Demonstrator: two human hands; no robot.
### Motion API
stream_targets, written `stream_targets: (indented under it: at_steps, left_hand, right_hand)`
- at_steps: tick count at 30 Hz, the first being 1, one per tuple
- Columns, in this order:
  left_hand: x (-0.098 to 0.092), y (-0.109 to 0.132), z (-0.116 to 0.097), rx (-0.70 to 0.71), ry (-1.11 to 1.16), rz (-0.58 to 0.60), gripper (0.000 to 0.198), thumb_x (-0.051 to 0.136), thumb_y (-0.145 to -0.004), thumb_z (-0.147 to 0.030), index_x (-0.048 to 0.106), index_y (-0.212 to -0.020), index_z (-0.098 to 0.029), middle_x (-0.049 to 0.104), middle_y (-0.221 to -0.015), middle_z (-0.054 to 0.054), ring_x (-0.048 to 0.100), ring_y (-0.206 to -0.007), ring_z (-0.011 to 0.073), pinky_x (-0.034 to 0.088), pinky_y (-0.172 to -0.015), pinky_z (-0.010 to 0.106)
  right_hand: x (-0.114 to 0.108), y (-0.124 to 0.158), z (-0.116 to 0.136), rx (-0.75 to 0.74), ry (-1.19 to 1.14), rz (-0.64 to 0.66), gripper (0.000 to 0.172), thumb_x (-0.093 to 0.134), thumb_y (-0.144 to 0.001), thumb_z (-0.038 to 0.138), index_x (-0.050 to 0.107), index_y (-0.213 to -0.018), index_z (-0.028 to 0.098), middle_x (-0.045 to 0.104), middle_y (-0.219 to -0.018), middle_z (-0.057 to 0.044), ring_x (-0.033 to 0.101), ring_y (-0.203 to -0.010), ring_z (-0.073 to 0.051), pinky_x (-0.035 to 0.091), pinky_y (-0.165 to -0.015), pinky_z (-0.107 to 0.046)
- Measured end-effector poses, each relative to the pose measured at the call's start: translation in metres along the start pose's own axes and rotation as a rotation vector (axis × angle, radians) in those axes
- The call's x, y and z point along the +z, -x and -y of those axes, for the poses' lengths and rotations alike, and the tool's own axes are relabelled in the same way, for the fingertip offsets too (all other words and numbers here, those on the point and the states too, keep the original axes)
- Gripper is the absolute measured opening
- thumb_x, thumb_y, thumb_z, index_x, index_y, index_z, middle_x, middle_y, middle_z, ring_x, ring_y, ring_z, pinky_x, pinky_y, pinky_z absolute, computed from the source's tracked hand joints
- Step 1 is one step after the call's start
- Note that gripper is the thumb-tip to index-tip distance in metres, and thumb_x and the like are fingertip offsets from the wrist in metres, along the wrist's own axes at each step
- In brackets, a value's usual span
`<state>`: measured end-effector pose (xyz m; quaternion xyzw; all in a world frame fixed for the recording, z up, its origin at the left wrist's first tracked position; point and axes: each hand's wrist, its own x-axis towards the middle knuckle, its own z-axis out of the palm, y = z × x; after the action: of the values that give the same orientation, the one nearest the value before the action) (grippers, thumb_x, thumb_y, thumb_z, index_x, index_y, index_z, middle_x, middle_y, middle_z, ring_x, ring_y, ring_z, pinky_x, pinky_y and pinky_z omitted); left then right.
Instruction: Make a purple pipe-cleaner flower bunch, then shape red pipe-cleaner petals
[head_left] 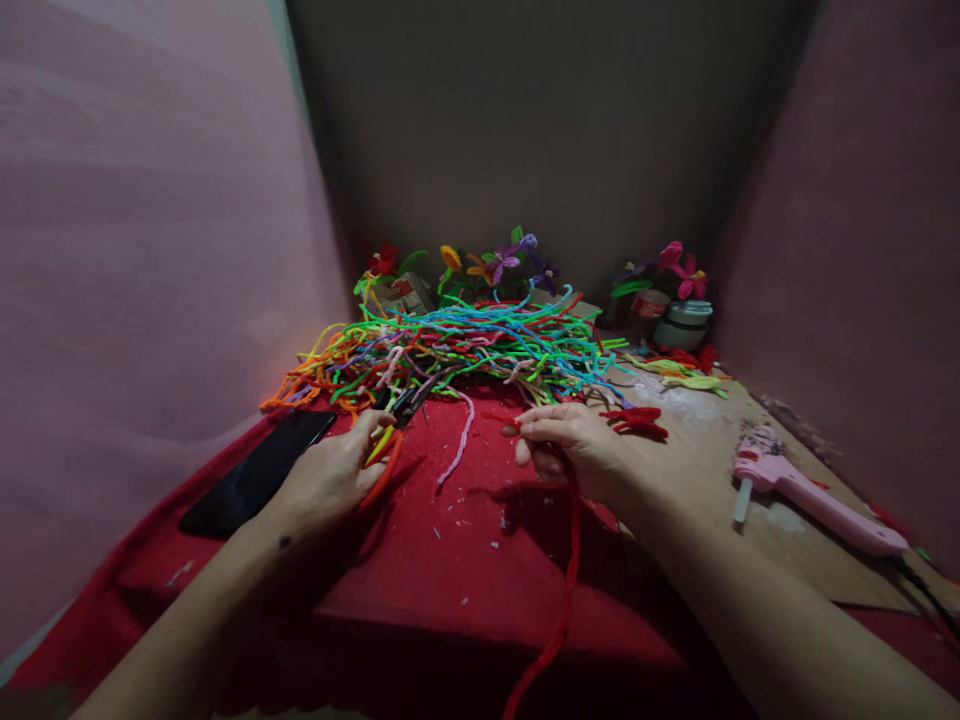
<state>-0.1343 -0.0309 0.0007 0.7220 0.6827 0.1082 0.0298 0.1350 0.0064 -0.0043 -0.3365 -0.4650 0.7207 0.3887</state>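
My left hand (341, 462) is closed around the handles of a pair of pliers (409, 402), which have a dark head and yellow and orange grips. The head points away, toward the pile of pipe cleaners. My right hand (574, 445) pinches a red pipe cleaner (574, 545) between thumb and fingers. A short end of it sticks out leftward from the fingertips, and the long part hangs past the table's front edge. Between the hands lies a single pink-lilac pipe cleaner (466, 440). Bent red pipe-cleaner pieces (636, 422) rest just beyond my right hand.
A large multicoloured heap of pipe cleaners (480, 345) spreads across the back. At left lies a black phone (259, 472). A pink glue gun (817, 495) sits on a board (697, 505) at right. Pipe-cleaner flowers (506, 262) and a lidded jar (682, 325) stand behind.
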Motion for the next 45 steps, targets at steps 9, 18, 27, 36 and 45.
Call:
stream_targets:
  at_steps: [9, 18, 27, 36, 45]
  left_hand:
    - [0.008, 0.026, -0.05, 0.272, -0.291, 0.038, 0.046, 0.03, -0.084, -0.009, 0.039, -0.13, -0.013, 0.057, -0.111, 0.014, 0.055, -0.102, 0.0233, 0.047, -0.084, 0.037]
    - [0.008, 0.031, -0.07, 0.26, -0.482, 0.113, 0.049, 0.028, -0.084, -0.004, 0.039, -0.131, -0.009, 0.058, -0.104, 0.014, 0.057, -0.092, 0.0241, 0.052, -0.069, 0.035]
    - [0.009, 0.03, -0.072, 0.245, -0.401, 0.105, 0.049, 0.028, -0.082, -0.004, 0.041, -0.129, -0.01, 0.058, -0.113, 0.017, 0.056, -0.1, 0.0251, 0.052, -0.077, 0.038]
    - [0.028, 0.03, -0.057, 0.32, -0.324, 0.12, 0.049, 0.03, -0.083, -0.008, 0.038, -0.131, -0.007, 0.056, -0.119, 0.019, 0.056, -0.103, 0.0255, 0.051, -0.081, 0.037]
    - [0.038, 0.031, -0.058, 0.349, -0.243, 0.145, 0.049, 0.029, -0.084, -0.011, 0.033, -0.133, -0.01, 0.054, -0.12, 0.019, 0.054, -0.107, 0.0253, 0.049, -0.084, 0.038]
  right_hand:
    - [0.004, 0.0, -0.002, -0.153, 0.181, -0.071, 0.017, 0.058, -0.066, 0.021, 0.062, -0.078, 0.01, 0.07, -0.063, -0.007, 0.039, -0.03, -0.005, 0.028, -0.031, -0.018]
    - [0.004, 0.003, -0.002, -0.166, 0.155, -0.087, 0.015, 0.059, -0.066, 0.019, 0.06, -0.077, 0.01, 0.07, -0.063, -0.007, 0.043, -0.03, -0.006, 0.031, -0.031, -0.018]
    - [0.005, 0.003, -0.002, -0.104, 0.045, -0.037, 0.012, 0.062, -0.066, 0.02, 0.056, -0.072, 0.012, 0.071, -0.065, -0.008, 0.052, -0.034, -0.008, 0.039, -0.033, -0.018]
    - [0.008, 0.004, -0.001, -0.066, -0.006, -0.01, 0.01, 0.061, -0.066, 0.02, 0.057, -0.063, 0.011, 0.069, -0.06, -0.006, 0.051, -0.032, -0.008, 0.04, -0.031, -0.018]
    - [0.013, 0.006, -0.003, -0.117, 0.097, -0.117, 0.008, 0.058, -0.066, 0.02, 0.056, -0.063, 0.013, 0.068, -0.057, -0.006, 0.048, -0.03, -0.007, 0.035, -0.03, -0.017]
